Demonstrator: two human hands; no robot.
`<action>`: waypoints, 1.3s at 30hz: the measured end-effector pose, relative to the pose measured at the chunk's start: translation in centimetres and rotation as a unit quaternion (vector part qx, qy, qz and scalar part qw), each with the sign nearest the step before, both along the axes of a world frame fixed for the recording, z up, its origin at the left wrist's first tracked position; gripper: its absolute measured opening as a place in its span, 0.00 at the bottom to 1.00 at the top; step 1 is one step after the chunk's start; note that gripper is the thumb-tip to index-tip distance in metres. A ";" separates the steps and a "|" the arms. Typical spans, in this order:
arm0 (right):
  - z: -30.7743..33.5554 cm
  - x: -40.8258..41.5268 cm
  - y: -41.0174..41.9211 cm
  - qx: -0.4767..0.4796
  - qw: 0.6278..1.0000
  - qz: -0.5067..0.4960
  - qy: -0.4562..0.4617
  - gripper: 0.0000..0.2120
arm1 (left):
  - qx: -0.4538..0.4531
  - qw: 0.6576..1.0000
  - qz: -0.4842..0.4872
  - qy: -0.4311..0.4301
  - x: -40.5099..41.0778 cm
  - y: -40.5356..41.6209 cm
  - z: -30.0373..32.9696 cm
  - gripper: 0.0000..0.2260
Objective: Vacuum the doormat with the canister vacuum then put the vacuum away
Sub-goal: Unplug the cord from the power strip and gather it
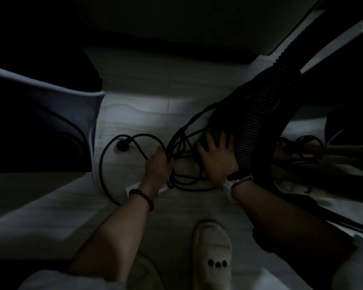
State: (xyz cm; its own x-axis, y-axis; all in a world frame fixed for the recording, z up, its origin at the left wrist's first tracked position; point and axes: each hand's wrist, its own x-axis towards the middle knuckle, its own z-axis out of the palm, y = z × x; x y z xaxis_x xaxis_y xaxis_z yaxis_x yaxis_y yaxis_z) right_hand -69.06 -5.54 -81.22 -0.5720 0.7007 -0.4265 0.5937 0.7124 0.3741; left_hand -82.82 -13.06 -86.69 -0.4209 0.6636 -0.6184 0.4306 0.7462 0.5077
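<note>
The scene is very dark. The left hand (pixel 158 162) has its fingers curled round a bundle of loops of the black power cord (pixel 182 141), so its grip is closed on the cord. From that bundle a long loop of cord trails out over the pale floor (pixel 134 114), and the plug (pixel 122 145) lies on the floor beyond the left hand, near the far end of the loop. The right hand (pixel 217 158) lies just beside the cord bundle, fingers spread and straight, pressed flat on the dark body of the canister vacuum (pixel 235 114); its grip is open and holds nothing. The ribbed hose (pixel 258 116) rises from the vacuum right beside the right hand. A pale shoe (pixel 212 248) stands on the floor nearer the person than the cord
</note>
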 end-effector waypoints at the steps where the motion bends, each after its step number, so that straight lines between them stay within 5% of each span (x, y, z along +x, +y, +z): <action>1: 0.2 0.1 0.2 0.004 1.000 0.005 0.004 0.21 | 0.014 1.000 -0.012 -0.001 -0.1 0.2 -0.3 0.16; 13: 1.0 8.3 -1.1 -0.036 0.987 0.099 0.123 0.28 | 0.069 0.996 -0.032 0.049 -3.6 4.0 2.0 0.20; 20: 1.0 11.3 -0.5 -0.091 0.991 0.061 0.083 0.19 | 0.123 0.992 -0.013 0.006 -2.5 2.5 6.6 0.14; 23: 2.2 11.4 -0.7 -0.182 0.980 -0.038 0.069 0.27 | 0.103 0.994 -0.007 -0.025 0.0 0.3 8.7 0.15; 25: 4.1 9.7 -2.0 -0.272 0.938 -0.164 0.136 0.26 | 0.083 0.996 0.002 -0.020 0.9 -1.2 10.4 0.17; 29: 12.4 4.0 -5.8 -0.390 0.677 -0.455 0.428 0.20 | 0.064 0.997 0.043 -0.029 1.6 -4.2 16.3 0.15; 32: 18.7 1.6 -7.9 -0.391 0.591 -0.513 0.483 0.20 | 0.066 0.989 0.099 -0.083 1.7 -6.0 22.5 0.14; 34: 22.8 1.2 -9.4 -0.369 0.618 -0.504 0.478 0.22 | 0.080 0.980 0.134 -0.126 1.7 -7.2 26.8 0.10; 37: 29.9 2.3 -12.2 -0.303 0.755 -0.358 0.458 0.25 | 0.079 0.941 0.224 -0.241 2.3 -8.4 34.1 0.04; 39: 34.7 3.3 -14.0 -0.344 0.769 -0.275 0.463 0.29 | 0.061 0.901 0.274 -0.331 3.0 -8.5 38.9 0.06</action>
State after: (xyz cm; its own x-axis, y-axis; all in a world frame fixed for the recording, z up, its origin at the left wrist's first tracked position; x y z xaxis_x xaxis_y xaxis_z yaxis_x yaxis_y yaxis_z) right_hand -65.72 -19.55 -46.51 -0.5516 0.7357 -0.3929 0.6607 0.0979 -0.7442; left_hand -79.80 -21.60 -47.84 -0.2722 0.5486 -0.7905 -0.4126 0.6756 0.6109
